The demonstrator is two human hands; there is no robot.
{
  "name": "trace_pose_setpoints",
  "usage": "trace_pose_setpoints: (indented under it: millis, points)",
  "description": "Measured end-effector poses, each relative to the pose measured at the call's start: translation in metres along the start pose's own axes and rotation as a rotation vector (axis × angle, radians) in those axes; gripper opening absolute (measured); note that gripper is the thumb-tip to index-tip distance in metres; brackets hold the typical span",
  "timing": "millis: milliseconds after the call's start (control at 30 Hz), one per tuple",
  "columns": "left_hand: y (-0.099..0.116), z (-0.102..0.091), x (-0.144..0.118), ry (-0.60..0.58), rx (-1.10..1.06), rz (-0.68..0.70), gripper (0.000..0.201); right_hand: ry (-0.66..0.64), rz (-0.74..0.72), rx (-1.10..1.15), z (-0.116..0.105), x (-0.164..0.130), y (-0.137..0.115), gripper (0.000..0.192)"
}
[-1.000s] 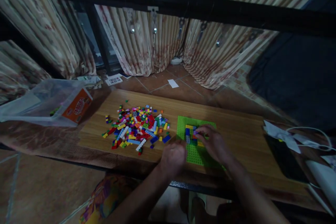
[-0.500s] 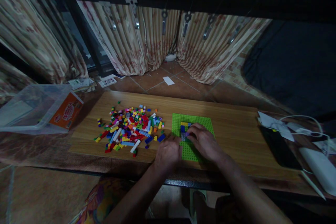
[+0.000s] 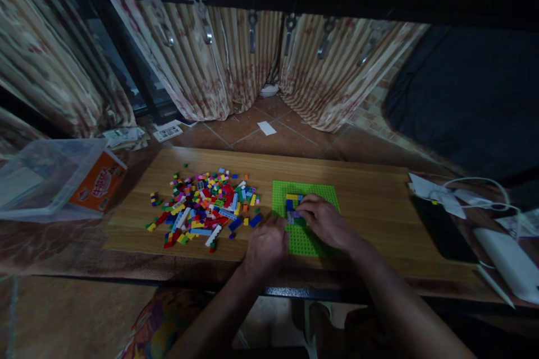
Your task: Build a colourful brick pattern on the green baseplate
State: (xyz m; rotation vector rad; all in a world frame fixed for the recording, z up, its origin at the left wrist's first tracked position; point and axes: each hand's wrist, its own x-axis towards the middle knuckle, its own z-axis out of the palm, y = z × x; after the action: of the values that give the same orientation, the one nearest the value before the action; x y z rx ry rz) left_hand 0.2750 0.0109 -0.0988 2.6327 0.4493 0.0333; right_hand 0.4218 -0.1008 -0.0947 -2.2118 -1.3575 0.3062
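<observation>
A green studded baseplate (image 3: 309, 244) lies on the wooden board, bearing a small built block of yellow, blue and grey toy bricks (image 3: 289, 205). At the block's near right side, my right hand (image 3: 323, 221) pinches a purple brick (image 3: 297, 215) between thumb and fingers, touching the bricks below. My left hand (image 3: 267, 242) rests over the baseplate's left edge with fingers curled, close to the grey brick; its fingertips are mostly hidden, so what they hold cannot be made out. Left of that hand spreads a heap of loose coloured bricks (image 3: 219, 203).
The wooden board (image 3: 370, 202) spans a low table. A clear plastic box (image 3: 50, 179) with an orange label stands at far left. To the right lie a dark flat tablet-like thing (image 3: 442, 233), a white device (image 3: 505, 263), cables and papers. Curtains (image 3: 236, 67) hang behind.
The whole view has shifted slightly, so things sit a little further left. My right hand's fingers have moved only slightly at the purple brick; my left hand stays by the baseplate's edge.
</observation>
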Motion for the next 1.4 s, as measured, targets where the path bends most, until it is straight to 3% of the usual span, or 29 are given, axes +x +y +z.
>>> trace_pose_setpoints:
  millis: [367, 567, 733, 1400]
  points:
    - [0.002, 0.002, 0.000, 0.020, -0.015, 0.012, 0.034, 0.101, 0.223, 0.010, -0.004, 0.001, 0.007, 0.014]
    - [0.003, 0.015, 0.002, 0.069, 0.144, 0.077, 0.046, 0.060, 0.372, 0.008, 0.003, 0.002, 0.009, 0.010]
    - [0.003, 0.022, 0.002, 0.077, 0.222, 0.115, 0.043, 0.065, 0.386, -0.002, 0.005, 0.002, 0.004, 0.009]
    - [0.010, 0.025, 0.008, 0.017, 0.254, 0.052, 0.043, 0.103, 0.491, 0.037, 0.012, 0.007, 0.003, 0.005]
